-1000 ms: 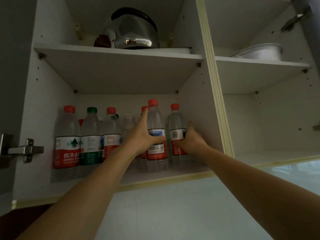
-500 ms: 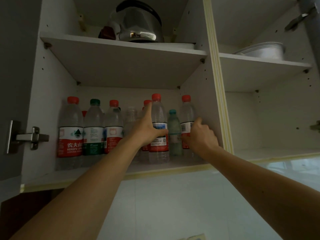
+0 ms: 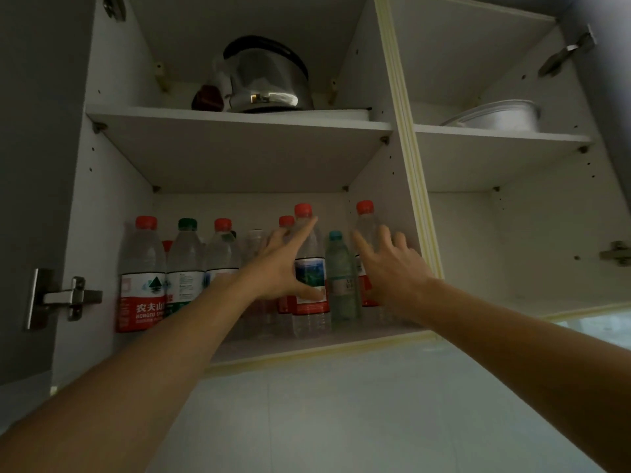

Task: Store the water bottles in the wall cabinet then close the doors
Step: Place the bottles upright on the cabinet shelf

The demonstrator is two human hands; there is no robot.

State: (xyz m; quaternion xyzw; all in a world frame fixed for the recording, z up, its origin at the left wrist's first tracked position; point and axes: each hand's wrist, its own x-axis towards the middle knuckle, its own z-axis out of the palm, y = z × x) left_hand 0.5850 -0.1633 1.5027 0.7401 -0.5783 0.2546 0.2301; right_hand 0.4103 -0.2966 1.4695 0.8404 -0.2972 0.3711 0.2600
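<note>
**Both hands up at the bottle shelf, cabinet wide open**

So the white wall cabinet (image 3: 403,165) has its doors swung open, and the lower left shelf is packed with clear plastic water bottles standing upright in a row. From the left: a red-capped bottle with a red and white label (image 3: 141,274), a green-capped bottle with a green label (image 3: 186,264), another red-capped one (image 3: 222,250), then a few more behind that are hard to make out.

The left hand (image 3: 283,264) is spread, fingers straight, index finger pointing up along the neck of a tall red-capped bottle with a blue and red label (image 3: 310,268), thumb lying across that label. Can't really tell if it's pressing or just touching. The right hand (image 3: 392,268) is open too, fingers fanned out in front of the red-capped bottle at the far right (image 3: 365,220), nothing gripped. Between the two hands stands a smaller greenish bottle with a teal cap (image 3: 339,278).

Up top there's a shiny steel kettle with a black handle (image 3: 269,80) on the upper left shelf and a pale metal bowl (image 3: 502,112) on the upper right one. A metal hinge (image 3: 65,297) shows on the left door.
</note>
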